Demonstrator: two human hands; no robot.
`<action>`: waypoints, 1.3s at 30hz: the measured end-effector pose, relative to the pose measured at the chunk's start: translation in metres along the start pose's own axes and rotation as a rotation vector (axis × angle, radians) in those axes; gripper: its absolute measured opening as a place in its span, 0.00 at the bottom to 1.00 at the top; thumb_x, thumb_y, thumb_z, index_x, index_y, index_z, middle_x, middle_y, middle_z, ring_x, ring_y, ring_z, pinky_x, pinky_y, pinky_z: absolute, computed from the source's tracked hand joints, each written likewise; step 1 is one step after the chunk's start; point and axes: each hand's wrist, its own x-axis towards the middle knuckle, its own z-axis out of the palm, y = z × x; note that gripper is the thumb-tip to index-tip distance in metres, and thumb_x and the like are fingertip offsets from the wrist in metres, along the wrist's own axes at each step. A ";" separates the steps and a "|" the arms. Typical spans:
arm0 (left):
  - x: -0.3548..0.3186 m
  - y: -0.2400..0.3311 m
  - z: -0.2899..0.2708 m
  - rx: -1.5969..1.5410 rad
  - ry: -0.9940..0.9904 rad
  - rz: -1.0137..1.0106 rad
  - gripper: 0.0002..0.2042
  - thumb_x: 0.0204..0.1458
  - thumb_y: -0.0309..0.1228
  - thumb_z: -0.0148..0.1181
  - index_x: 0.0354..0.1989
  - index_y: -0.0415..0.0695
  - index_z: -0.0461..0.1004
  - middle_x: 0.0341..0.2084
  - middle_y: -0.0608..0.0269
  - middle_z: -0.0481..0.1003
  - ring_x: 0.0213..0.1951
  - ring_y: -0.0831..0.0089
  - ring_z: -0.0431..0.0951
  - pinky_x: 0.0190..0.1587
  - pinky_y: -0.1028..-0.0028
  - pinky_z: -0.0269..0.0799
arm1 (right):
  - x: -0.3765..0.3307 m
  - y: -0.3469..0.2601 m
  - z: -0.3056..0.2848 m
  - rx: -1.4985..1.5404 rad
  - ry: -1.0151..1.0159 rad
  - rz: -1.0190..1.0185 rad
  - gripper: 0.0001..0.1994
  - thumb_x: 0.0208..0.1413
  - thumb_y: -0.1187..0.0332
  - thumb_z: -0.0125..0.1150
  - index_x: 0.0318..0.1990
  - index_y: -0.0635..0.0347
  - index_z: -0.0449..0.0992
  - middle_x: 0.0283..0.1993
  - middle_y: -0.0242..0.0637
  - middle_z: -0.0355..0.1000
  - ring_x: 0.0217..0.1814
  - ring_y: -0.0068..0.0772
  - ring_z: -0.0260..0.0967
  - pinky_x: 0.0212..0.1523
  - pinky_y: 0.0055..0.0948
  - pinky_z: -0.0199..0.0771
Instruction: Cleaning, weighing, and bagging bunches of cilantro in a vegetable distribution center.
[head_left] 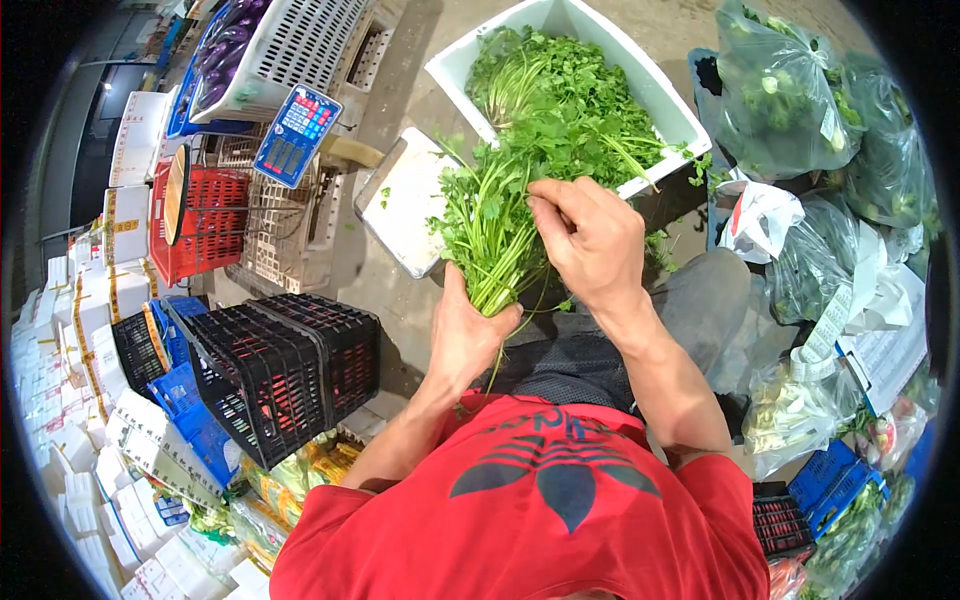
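My left hand (468,325) is closed around the stems of a bunch of cilantro (490,235), held upright in front of my lap with its leaves pointing away from me. Beside the bunch's right edge, my right hand (590,235) is closed in a pinch at the leaves; what lies between the fingertips is too small to make out. Just beyond, a white foam box (672,95) holds a heap of loose cilantro (580,90), and some sprigs hang over its near edge. A white-topped scale platform (408,205) is left of the bunch.
On the left stand a blue scale display (298,135), a red basket (200,220), black crates (270,370) and a white crate (300,55) near eggplants (225,50). At right are bagged greens (785,100), a white plastic bag (762,220) and a clipboard (885,340).
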 end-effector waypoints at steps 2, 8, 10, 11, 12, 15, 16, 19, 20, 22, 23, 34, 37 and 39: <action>0.002 0.007 -0.002 -0.001 -0.026 -0.041 0.32 0.45 0.26 0.69 0.60 0.36 0.62 0.48 0.46 0.77 0.51 0.56 0.79 0.55 0.61 0.73 | -0.002 -0.002 -0.004 -0.094 0.001 -0.128 0.07 0.49 0.78 0.69 0.37 0.60 0.83 0.26 0.37 0.74 0.24 0.32 0.71 0.28 0.29 0.70; 0.006 0.003 -0.001 0.035 -0.030 -0.028 0.31 0.45 0.29 0.69 0.58 0.37 0.62 0.45 0.41 0.79 0.48 0.45 0.81 0.52 0.56 0.75 | -0.009 -0.018 -0.001 0.298 -0.049 0.046 0.05 0.55 0.77 0.64 0.38 0.62 0.77 0.37 0.39 0.77 0.39 0.38 0.74 0.40 0.32 0.73; 0.010 0.001 0.000 0.015 -0.030 0.007 0.32 0.46 0.30 0.70 0.59 0.38 0.62 0.46 0.42 0.79 0.50 0.47 0.81 0.53 0.57 0.75 | -0.017 -0.025 0.000 0.339 -0.112 0.004 0.05 0.58 0.75 0.61 0.41 0.61 0.73 0.44 0.40 0.77 0.46 0.44 0.73 0.49 0.36 0.72; 0.009 0.003 0.000 0.030 -0.028 0.013 0.33 0.46 0.30 0.70 0.60 0.38 0.62 0.47 0.42 0.78 0.51 0.48 0.80 0.54 0.57 0.74 | -0.021 -0.029 -0.001 0.307 -0.161 -0.002 0.05 0.59 0.75 0.61 0.41 0.61 0.73 0.44 0.40 0.77 0.46 0.44 0.73 0.50 0.36 0.72; 0.009 0.008 0.000 0.045 -0.027 0.018 0.33 0.47 0.30 0.70 0.62 0.38 0.62 0.48 0.41 0.78 0.52 0.48 0.80 0.54 0.58 0.74 | -0.025 -0.032 -0.001 0.276 -0.210 -0.009 0.05 0.59 0.74 0.61 0.41 0.61 0.73 0.45 0.40 0.78 0.46 0.44 0.72 0.51 0.37 0.71; 0.021 -0.032 -0.002 -0.144 -0.141 -0.016 0.32 0.51 0.29 0.68 0.63 0.37 0.61 0.50 0.45 0.77 0.52 0.55 0.79 0.54 0.61 0.75 | -0.037 -0.044 0.002 0.281 -0.279 -0.040 0.05 0.60 0.74 0.60 0.41 0.61 0.72 0.37 0.40 0.74 0.44 0.47 0.71 0.48 0.40 0.70; 0.018 -0.026 -0.004 -0.209 -0.180 -0.060 0.30 0.52 0.28 0.66 0.63 0.38 0.62 0.49 0.51 0.78 0.50 0.63 0.79 0.51 0.65 0.76 | -0.041 -0.046 0.002 0.353 -0.247 -0.035 0.05 0.61 0.74 0.60 0.41 0.62 0.72 0.34 0.41 0.71 0.40 0.48 0.71 0.42 0.41 0.71; 0.016 -0.014 -0.003 -0.554 -0.168 -0.204 0.27 0.53 0.26 0.64 0.62 0.39 0.64 0.46 0.57 0.78 0.47 0.68 0.79 0.47 0.68 0.77 | -0.050 -0.061 -0.009 0.512 -0.350 0.229 0.03 0.65 0.74 0.57 0.41 0.64 0.70 0.33 0.40 0.72 0.32 0.36 0.72 0.35 0.31 0.73; 0.016 -0.023 -0.003 -0.462 -0.172 -0.161 0.25 0.54 0.25 0.63 0.61 0.40 0.65 0.45 0.58 0.77 0.44 0.70 0.79 0.44 0.70 0.77 | -0.048 -0.066 -0.015 0.516 -0.353 0.227 0.03 0.65 0.74 0.57 0.41 0.64 0.70 0.33 0.40 0.72 0.32 0.36 0.72 0.35 0.31 0.73; 0.018 -0.032 -0.013 -0.330 -0.311 -0.200 0.23 0.54 0.26 0.63 0.59 0.40 0.66 0.43 0.60 0.77 0.42 0.71 0.79 0.41 0.71 0.77 | -0.044 -0.072 -0.029 0.728 -0.555 0.520 0.03 0.67 0.74 0.55 0.42 0.64 0.70 0.32 0.36 0.74 0.31 0.26 0.72 0.35 0.25 0.73; 0.018 -0.033 -0.016 -0.195 -0.454 -0.237 0.22 0.54 0.28 0.64 0.57 0.40 0.68 0.42 0.61 0.78 0.39 0.71 0.79 0.38 0.71 0.77 | -0.047 -0.069 -0.028 0.782 -0.561 0.518 0.02 0.68 0.74 0.54 0.42 0.63 0.71 0.31 0.32 0.73 0.29 0.20 0.71 0.33 0.23 0.74; 0.031 -0.016 0.004 -0.375 -0.059 -0.093 0.27 0.47 0.25 0.65 0.59 0.36 0.67 0.47 0.57 0.78 0.48 0.70 0.77 0.55 0.70 0.71 | -0.036 -0.002 -0.087 0.215 -0.921 0.179 0.07 0.59 0.74 0.57 0.44 0.61 0.77 0.38 0.42 0.76 0.42 0.44 0.77 0.45 0.38 0.77; 0.025 -0.012 0.008 -0.190 -0.005 -0.018 0.27 0.48 0.27 0.65 0.58 0.36 0.66 0.48 0.51 0.79 0.50 0.65 0.79 0.56 0.67 0.71 | -0.036 0.012 -0.087 -0.191 -0.548 0.171 0.10 0.58 0.71 0.59 0.46 0.61 0.79 0.41 0.47 0.76 0.44 0.50 0.76 0.46 0.42 0.76; 0.023 -0.012 0.011 -0.194 -0.002 -0.012 0.27 0.48 0.27 0.65 0.58 0.37 0.66 0.47 0.50 0.79 0.50 0.63 0.79 0.55 0.66 0.72 | -0.017 -0.011 -0.076 0.017 -0.458 0.425 0.09 0.60 0.70 0.60 0.45 0.63 0.80 0.40 0.47 0.78 0.40 0.45 0.78 0.43 0.37 0.77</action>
